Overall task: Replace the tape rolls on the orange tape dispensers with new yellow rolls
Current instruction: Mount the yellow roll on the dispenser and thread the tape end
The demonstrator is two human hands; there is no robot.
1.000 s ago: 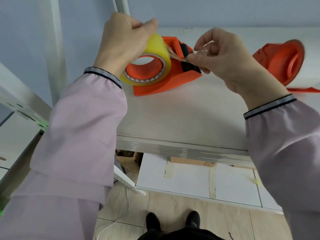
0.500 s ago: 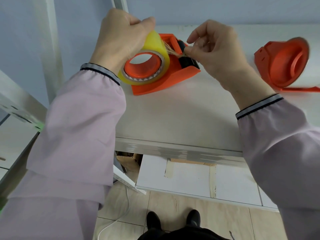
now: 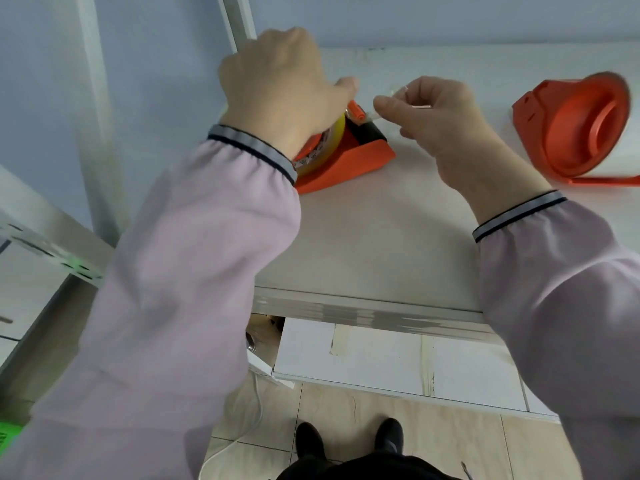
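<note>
Down at the bottom, dark shoes [image 3: 348, 441] stand on the tiled floor [image 3: 363, 403], and just above them runs the front edge of the white table [image 3: 363, 237]. Further up, the left hand [image 3: 277, 88] curls down over the yellow roll [image 3: 332, 142], gripping it where it sits in the orange tape dispenser [image 3: 346, 161] on the tabletop. Just beside it, the right hand [image 3: 440, 116] pinches the loose tape end [image 3: 374, 114] between thumb and fingertips, past the dispenser's front. Well off to the right lies a second orange dispenser [image 3: 575, 126], on its side, with no roll on it.
</note>
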